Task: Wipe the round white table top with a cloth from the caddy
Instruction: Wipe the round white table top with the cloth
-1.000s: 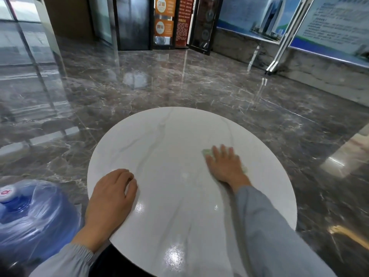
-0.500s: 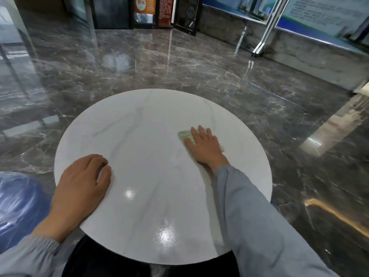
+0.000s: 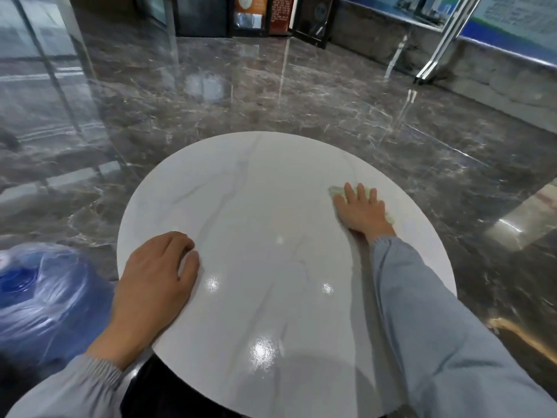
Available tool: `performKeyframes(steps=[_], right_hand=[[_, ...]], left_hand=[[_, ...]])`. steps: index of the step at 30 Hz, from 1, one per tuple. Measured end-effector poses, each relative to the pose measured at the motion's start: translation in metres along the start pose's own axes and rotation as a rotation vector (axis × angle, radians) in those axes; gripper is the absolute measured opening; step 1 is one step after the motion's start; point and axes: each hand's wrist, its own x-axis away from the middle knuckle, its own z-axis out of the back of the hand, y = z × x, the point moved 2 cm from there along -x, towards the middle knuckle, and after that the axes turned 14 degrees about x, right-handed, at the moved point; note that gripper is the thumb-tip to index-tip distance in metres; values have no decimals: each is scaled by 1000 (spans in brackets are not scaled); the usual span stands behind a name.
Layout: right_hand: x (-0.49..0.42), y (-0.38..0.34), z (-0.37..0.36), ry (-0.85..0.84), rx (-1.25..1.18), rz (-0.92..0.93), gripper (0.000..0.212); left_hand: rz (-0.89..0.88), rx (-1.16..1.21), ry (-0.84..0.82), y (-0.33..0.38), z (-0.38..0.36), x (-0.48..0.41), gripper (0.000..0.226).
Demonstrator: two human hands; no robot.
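Observation:
The round white table top (image 3: pixel 259 206) with faint grey veins fills the middle of the view. My right hand (image 3: pixel 360 211) lies flat, fingers spread, pressing a pale green cloth (image 3: pixel 336 191) onto the table's far right part; only the cloth's edges show around the hand. My left hand (image 3: pixel 156 273) rests palm down over the near left rim, fingers curled loosely, with nothing in it. No caddy is in view.
A blue water jug (image 3: pixel 39 294) wrapped in clear plastic stands on the floor at the left, close to the table. Glossy dark marble floor (image 3: pixel 271 101) surrounds the table. A slanted metal pole (image 3: pixel 437 52) and display boards stand at the back right.
My right hand has slid the cloth to the right, nearer the table's right edge. The left hand stays at the near left rim. The view has shifted.

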Motion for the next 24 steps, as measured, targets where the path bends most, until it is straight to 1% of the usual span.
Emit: performKeyframes(steps=[3, 6, 8, 10, 12, 13, 15, 17, 21, 23, 24], right_hand=[[17, -118, 1, 24, 41, 303, 65], [66, -226, -6, 39, 80, 604, 66], [94, -264, -11, 51, 98, 744, 67], [99, -269, -10, 41, 85, 790, 69], [79, -247, -6, 45, 67, 753, 69], [63, -227, -3, 55, 70, 692, 68], [25, -170, -1, 63, 68, 515, 66], [-7, -99, 1, 55, 59, 331, 67], [-42, 38, 4, 0, 32, 17, 69], [-49, 72, 6, -23, 35, -79, 71], [-53, 76, 6, -32, 33, -107, 71]], left_hand=[[1, -2, 7, 0, 0, 0, 20], [18, -15, -8, -1, 0, 0, 24], [27, -22, -23, -3, -1, -1, 26], [44, -20, -34, -4, 0, 0, 28], [51, -12, -33, -2, 0, 1, 27], [52, -6, -30, -2, 1, 1, 27], [60, -3, -35, -2, 2, 1, 27], [76, 0, -42, -2, 2, 1, 28], [98, 5, -44, -2, 1, 2, 30], [101, 0, -55, -3, 1, 0, 30], [101, -8, -62, -2, 1, 0, 30]])
